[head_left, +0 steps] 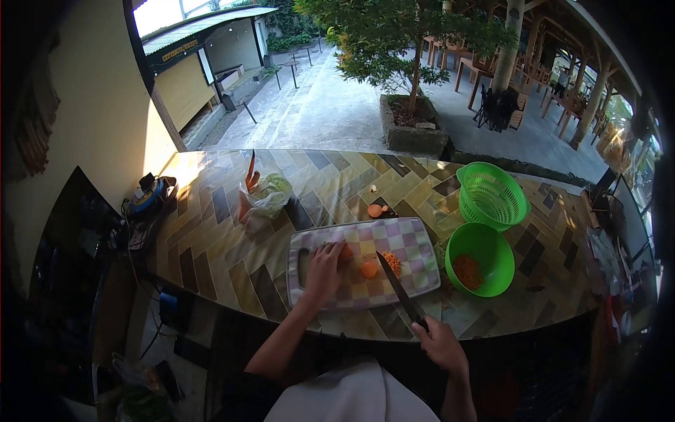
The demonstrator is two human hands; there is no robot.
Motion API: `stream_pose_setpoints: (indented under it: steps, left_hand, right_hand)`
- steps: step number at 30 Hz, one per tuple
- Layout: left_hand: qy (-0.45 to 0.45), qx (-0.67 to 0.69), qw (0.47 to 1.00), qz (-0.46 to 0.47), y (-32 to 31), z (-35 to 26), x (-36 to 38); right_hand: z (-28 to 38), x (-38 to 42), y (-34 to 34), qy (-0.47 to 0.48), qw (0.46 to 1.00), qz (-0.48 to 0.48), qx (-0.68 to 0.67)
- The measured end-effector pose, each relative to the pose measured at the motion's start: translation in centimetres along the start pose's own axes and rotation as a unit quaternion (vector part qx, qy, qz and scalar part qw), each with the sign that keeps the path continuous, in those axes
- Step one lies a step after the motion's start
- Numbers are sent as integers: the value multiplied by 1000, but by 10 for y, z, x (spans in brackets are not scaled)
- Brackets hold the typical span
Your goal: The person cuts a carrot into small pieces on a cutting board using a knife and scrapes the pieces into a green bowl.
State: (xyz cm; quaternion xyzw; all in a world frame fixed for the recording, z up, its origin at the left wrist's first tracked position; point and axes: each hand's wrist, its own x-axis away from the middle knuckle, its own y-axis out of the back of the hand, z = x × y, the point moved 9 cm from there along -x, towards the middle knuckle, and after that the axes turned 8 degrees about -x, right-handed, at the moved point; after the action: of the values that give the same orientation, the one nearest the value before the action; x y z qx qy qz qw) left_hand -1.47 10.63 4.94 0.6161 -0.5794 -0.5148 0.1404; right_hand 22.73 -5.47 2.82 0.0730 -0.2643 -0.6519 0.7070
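A checkered cutting board [415, 235] lies on the table in front of me. My left hand [326, 267] rests on its left part, fingers closed over a piece of carrot [346, 252] that they partly hide. My right hand [439, 343] grips the handle of a knife [399, 290], whose dark blade slants over the board with its tip by the chopped carrot. To the left of that small diced heap [391, 264] sits a cut carrot chunk [368, 269]. Just beyond the board's far edge are carrot end pieces [377, 210].
Right of the board stands a green bowl [498, 264] with shredded or chopped carrot inside. Behind it is a green colander [493, 193]. A plastic bag [267, 197] with cabbage and carrots lies at the back left. Electrical gear [149, 197] sits at the table's left end.
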Motion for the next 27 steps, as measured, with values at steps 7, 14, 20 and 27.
stream_pose_setpoints:
  steps: [7, 14, 20, 27]
  left_hand:
    - [-138, -1, 985, 103, -28, -59, 12]
    - [-78, 8, 986, 150, -37, -57, 16]
    - [19, 60, 998, 31, 18, -34, 27]
    - [93, 84, 992, 33, 27, -8, 42]
  right_hand:
    - [-7, -3, -8, 4, 1000, -6, 3]
    - [-15, -1, -7, 17, 1000, -5, 8]
    - [-8, -4, -12, 55, 998, 5, 36]
    - [18, -20, -23, 56, 991, 33, 117]
